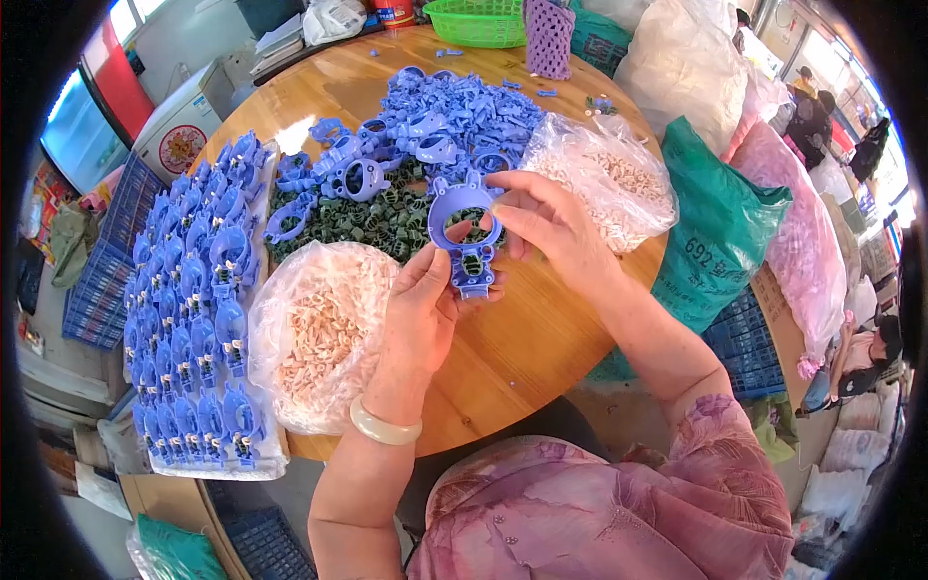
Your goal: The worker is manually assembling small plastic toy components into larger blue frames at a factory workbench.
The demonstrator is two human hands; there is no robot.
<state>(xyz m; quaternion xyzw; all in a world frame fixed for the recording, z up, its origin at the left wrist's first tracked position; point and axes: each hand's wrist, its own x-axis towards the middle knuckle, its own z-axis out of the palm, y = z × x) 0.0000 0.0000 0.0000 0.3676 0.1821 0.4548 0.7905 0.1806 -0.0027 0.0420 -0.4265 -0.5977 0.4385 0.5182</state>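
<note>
Above the table's front, I hold a blue plastic ring-shaped part (445, 206) upright, with two small ears on top and a narrow lower section. Something dark shows in that lower section. My left hand (425, 290) grips it from the lower left, thumb in front. At the ring's upper right edge are the closed thumb and fingers of my right hand (546, 217); whether a small piece sits in them is hidden. Behind the part lie a heap of dark green small pieces (372, 220) and a pile of blue plastic parts (464, 111).
Plastic bags of small cream pieces lie left (324, 338) and right (604, 179) on the round wooden table (522, 353). A board at the left carries rows of blue parts (193, 319). A green basket (476, 24) stands at the far edge; a green sack (715, 222) stands right.
</note>
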